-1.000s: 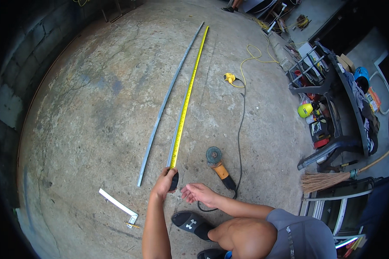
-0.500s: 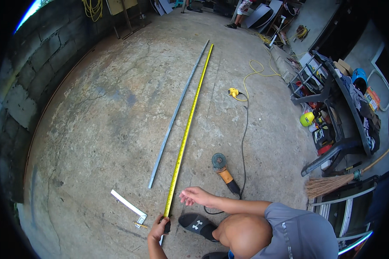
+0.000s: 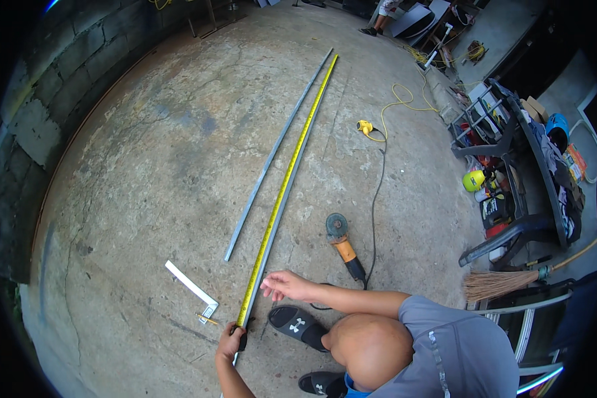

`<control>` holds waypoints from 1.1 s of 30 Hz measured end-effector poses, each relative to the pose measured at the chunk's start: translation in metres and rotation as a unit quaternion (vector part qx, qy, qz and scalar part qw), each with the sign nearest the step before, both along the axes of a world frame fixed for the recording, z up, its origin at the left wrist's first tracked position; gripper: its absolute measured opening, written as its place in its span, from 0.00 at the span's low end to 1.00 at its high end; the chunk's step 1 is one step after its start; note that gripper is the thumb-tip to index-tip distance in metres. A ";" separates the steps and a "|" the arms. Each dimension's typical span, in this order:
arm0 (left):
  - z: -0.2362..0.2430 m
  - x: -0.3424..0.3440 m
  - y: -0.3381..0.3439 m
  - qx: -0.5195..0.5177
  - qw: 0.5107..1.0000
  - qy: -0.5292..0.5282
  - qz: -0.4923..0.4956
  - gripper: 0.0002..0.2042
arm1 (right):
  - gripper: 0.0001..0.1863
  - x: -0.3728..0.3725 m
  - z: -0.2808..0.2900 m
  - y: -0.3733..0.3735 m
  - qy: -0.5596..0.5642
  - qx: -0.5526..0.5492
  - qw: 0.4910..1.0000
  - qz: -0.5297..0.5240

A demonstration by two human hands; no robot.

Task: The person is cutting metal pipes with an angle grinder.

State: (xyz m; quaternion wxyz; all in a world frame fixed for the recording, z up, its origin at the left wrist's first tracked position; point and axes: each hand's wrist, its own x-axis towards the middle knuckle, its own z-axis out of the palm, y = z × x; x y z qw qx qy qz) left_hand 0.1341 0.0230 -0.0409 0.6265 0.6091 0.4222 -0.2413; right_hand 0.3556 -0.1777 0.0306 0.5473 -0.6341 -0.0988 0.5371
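Observation:
My left hand [image 3: 229, 342] is closed around the dark case of a tape measure [image 3: 243, 337] low in the view. Its yellow blade [image 3: 278, 209] runs far out along a long grey metal tube [image 3: 270, 247] on the floor. My right hand [image 3: 286, 285] hovers beside the tube's near part, fingers loosely curled and apart, holding nothing; whether a fingertip touches the tube I cannot tell. Left of the blade lies a second thin metal tube [image 3: 262, 176]. A try square [image 3: 191, 284] rests near my left hand, with a pencil-like yellow stick [image 3: 207, 320] across its corner.
An angle grinder [image 3: 342, 242] with a dark cord lies right of the tubes, near a yellow connector [image 3: 365, 127]. On the right are a broom [image 3: 501, 285], a ladder [image 3: 525, 331] and a cluttered overturned table [image 3: 544, 172]. A block wall [image 3: 53, 99] bounds the left; another person's legs [image 3: 378, 20] show far off.
The view has shifted a little. More of the grey tube now shows along the blade's right side. My right hand has come closer to the tube; my left hand keeps its hold on the tape measure.

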 end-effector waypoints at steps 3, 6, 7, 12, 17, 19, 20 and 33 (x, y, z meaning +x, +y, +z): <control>-0.015 -0.030 0.005 0.020 1.000 -0.007 0.019 0.23 | 0.18 -0.012 -0.002 0.004 0.012 0.009 1.000 0.007; 0.002 -0.014 0.006 -0.019 1.000 -0.005 0.009 0.25 | 0.17 -0.004 0.006 -0.006 0.003 -0.027 1.000 0.001; 0.002 -0.014 0.009 -0.002 1.000 0.006 -0.013 0.24 | 0.17 -0.005 0.004 -0.008 -0.004 -0.022 1.000 -0.009; 0.010 -0.013 0.007 -0.013 1.000 0.010 -0.017 0.26 | 0.17 -0.001 -0.004 -0.021 -0.018 -0.064 0.997 0.041; -0.019 -0.038 0.006 0.066 0.997 0.029 -0.027 0.26 | 0.17 -0.015 -0.014 -0.017 -0.030 -0.074 0.995 0.058; -0.019 -0.037 0.007 0.079 0.996 0.032 -0.026 0.26 | 0.17 -0.015 -0.019 -0.018 -0.041 -0.079 0.994 0.070; -0.018 -0.036 0.007 0.097 0.993 0.041 -0.049 0.28 | 0.17 -0.015 -0.021 -0.017 -0.056 -0.082 0.992 0.076; -0.008 -0.036 -0.033 0.272 0.955 0.097 -0.073 0.28 | 0.15 0.004 -0.023 -0.010 -0.146 -0.095 0.979 0.109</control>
